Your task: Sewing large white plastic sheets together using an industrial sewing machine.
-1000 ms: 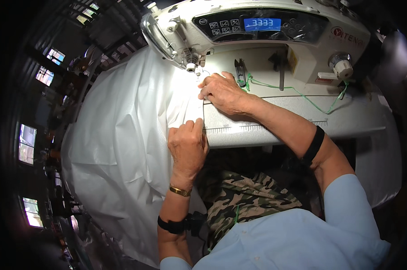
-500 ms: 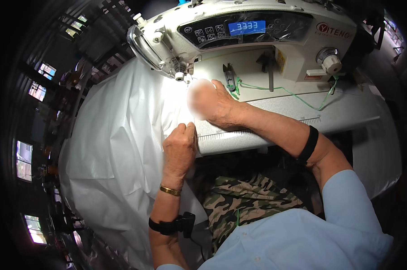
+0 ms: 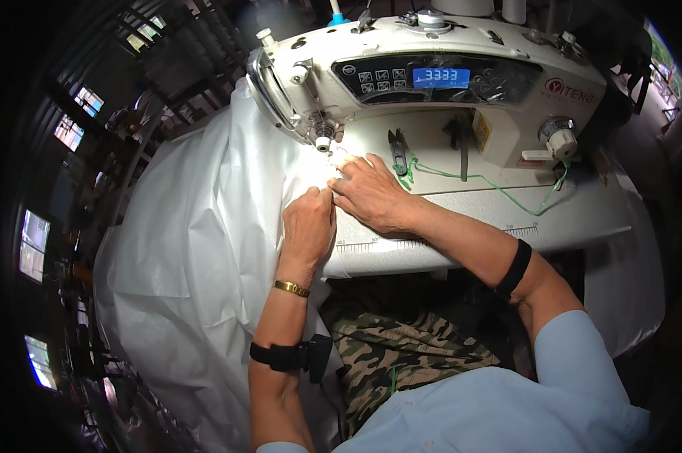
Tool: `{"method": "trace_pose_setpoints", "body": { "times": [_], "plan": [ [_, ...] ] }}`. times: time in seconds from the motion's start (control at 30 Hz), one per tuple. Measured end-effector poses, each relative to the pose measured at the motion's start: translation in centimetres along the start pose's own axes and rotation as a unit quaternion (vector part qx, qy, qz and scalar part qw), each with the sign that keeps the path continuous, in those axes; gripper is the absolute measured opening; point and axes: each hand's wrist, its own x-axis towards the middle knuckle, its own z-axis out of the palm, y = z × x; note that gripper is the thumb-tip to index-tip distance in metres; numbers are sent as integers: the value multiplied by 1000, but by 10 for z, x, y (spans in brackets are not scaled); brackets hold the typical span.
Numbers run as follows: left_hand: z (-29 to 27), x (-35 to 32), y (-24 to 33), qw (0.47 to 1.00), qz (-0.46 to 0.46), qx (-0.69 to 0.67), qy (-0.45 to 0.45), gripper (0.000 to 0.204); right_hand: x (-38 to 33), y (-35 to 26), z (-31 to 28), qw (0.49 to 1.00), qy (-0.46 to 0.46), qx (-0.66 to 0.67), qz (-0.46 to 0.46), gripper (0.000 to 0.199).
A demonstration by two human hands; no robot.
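White sheet fabric (image 3: 197,257) hangs in loose folds over the left side of the sewing machine (image 3: 461,45), and its edge runs up to the lit needle area. My left hand (image 3: 307,226) is closed, pinching this edge just in front of the presser foot. Right beside it, my right hand (image 3: 372,195) rests palm down with fingers spread, their tips at the fabric near the needle. Glare washes out the fabric under the needle. Small black thread snips (image 3: 398,151) lie on the machine bed, just beyond my right hand.
A green cord (image 3: 492,186) runs from the snips to the knob (image 3: 560,140) at the machine's right. A dark upright lever (image 3: 463,151) stands under the machine arm. The bed's front edge (image 3: 424,260) carries a ruler scale. Thread cones (image 3: 461,6) sit behind the machine.
My left hand has moved up toward the needle, and the two hands are now closer together. The whole view has shifted, so the machine sits lower and farther right.
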Motion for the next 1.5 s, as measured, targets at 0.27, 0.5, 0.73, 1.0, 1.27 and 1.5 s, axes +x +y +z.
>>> {"method": "trace_pose_setpoints", "body": {
  "times": [0.27,0.5,0.73,1.0,1.27,1.5],
  "plan": [
    [7,13,-8,1000,-19,10,11,9,5,1,-8,997,-27,68,40,36],
    [8,12,-6,999,-24,3,25,12,9,4,-7,935,174,277,136,34],
    [7,12,-5,998,-10,-21,51,5,39,17,-1,944,204,177,192,30],
    [8,13,-6,999,-15,-17,46,5,40,21,10,954,226,119,157,24],
    [4,4,1,999,-27,-19,40,4,38,21,2,944,236,160,166,22],
    [-4,-18,9,998,-52,-27,29,20,33,20,-6,947,239,153,151,25]
  ]
}}
